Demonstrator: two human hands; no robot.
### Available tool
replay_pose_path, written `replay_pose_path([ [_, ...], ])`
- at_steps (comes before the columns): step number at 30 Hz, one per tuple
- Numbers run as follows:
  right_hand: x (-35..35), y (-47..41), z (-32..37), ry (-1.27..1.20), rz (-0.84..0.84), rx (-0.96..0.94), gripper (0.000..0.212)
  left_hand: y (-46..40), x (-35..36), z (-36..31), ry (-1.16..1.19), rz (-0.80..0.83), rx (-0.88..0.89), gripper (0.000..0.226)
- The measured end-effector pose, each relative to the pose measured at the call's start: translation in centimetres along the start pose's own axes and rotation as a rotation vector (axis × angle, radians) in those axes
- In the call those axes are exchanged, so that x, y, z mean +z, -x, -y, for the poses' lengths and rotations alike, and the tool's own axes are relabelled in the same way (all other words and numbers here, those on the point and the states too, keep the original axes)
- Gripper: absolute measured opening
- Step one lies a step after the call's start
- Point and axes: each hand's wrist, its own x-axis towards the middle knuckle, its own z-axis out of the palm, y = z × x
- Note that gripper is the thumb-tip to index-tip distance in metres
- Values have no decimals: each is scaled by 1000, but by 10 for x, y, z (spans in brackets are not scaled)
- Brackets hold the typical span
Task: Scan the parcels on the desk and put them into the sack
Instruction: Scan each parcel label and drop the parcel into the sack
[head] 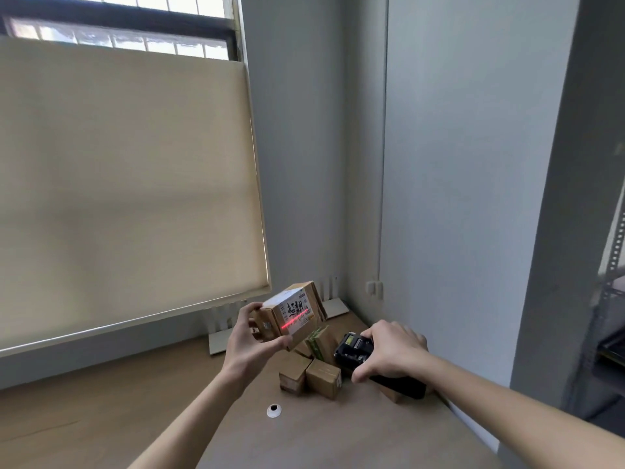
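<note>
My left hand [248, 340] holds a small cardboard parcel [287, 316] above the desk, its white label turned toward the right. A red scan line crosses that label. My right hand [389, 350] grips a black handheld scanner [353, 353], which points left at the parcel. Below and between the hands lie several more cardboard parcels [319, 375] on the brown desk [169, 418], one with green stripes [316, 343]. No sack is in view.
A white cable grommet [274, 410] sits in the desk near the front. A beige roller blind [128, 184] covers the window on the left. Grey walls meet in the corner behind the parcels. A metal shelf [612, 316] stands at the far right.
</note>
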Motion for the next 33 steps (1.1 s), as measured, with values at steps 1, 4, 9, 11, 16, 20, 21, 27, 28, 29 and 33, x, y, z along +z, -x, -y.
replay_pose_path([
  [1, 0, 0, 1, -2, 1, -6, 75, 0, -1, 0, -4, -5, 1, 81],
  [4, -1, 0, 4, -2, 13, -17, 71, 2, -2, 1, -12, -17, 2, 82],
  [9, -1, -2, 8, 8, 0, -38, 68, 3, -4, 4, -23, -35, 0, 82],
  [11, -1, -3, 9, 13, -3, -46, 68, 4, -4, 5, -31, -40, -2, 82],
  [16, -2, -6, 8, 13, -9, -57, 71, 8, -5, 4, -37, -71, -4, 84],
  [20, -3, -5, 11, 18, -12, -84, 71, 16, -10, 6, -48, -91, -6, 86],
  [21, -2, -5, 13, 19, -10, -91, 74, 18, -12, 7, -51, -97, -11, 86],
  [27, 4, 4, 38, 36, 1, -143, 75, 42, -37, 8, -45, -145, -33, 81],
  [28, 5, 6, 45, 39, 3, -158, 74, 48, -44, 8, -44, -158, -43, 81],
  [29, 6, 8, 54, 43, 4, -175, 72, 53, -53, 8, -42, -175, -48, 81],
  [33, 14, 25, 99, 57, 26, -246, 71, 78, -99, 11, -55, -239, -67, 80],
])
